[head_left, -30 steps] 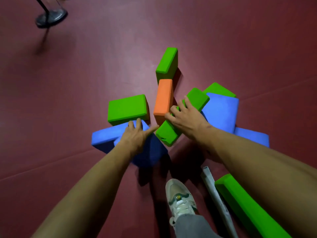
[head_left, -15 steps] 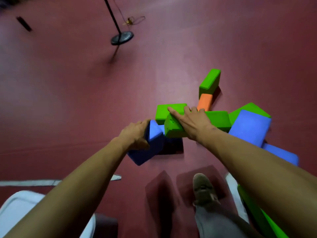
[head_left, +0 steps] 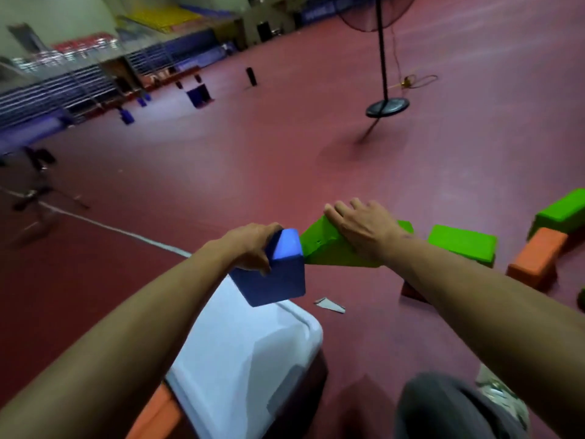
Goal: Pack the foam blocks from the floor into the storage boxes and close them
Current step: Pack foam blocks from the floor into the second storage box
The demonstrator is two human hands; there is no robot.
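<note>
While both blocks ride airborne: left hand [head_left: 253,245] fingers clamped round blue block [head_left: 273,274]; right hand [head_left: 364,226] fingers spread flat atop green block [head_left: 326,248]. Probably light, compressible; best gripped across narrow faces.

- The dark red floor [head_left: 285,153] fills most of the frame; a white line [head_left: 110,228] crosses it at the left.
- At the right edge lie a green foam block [head_left: 462,243], an orange foam block [head_left: 535,259] and a second green block [head_left: 562,213].
- A white storage box [head_left: 240,359] stands at the lower centre.
- A fan stand base [head_left: 387,108] rests at the upper right.
- A small grey scrap [head_left: 329,305] lies near the centre.
</note>
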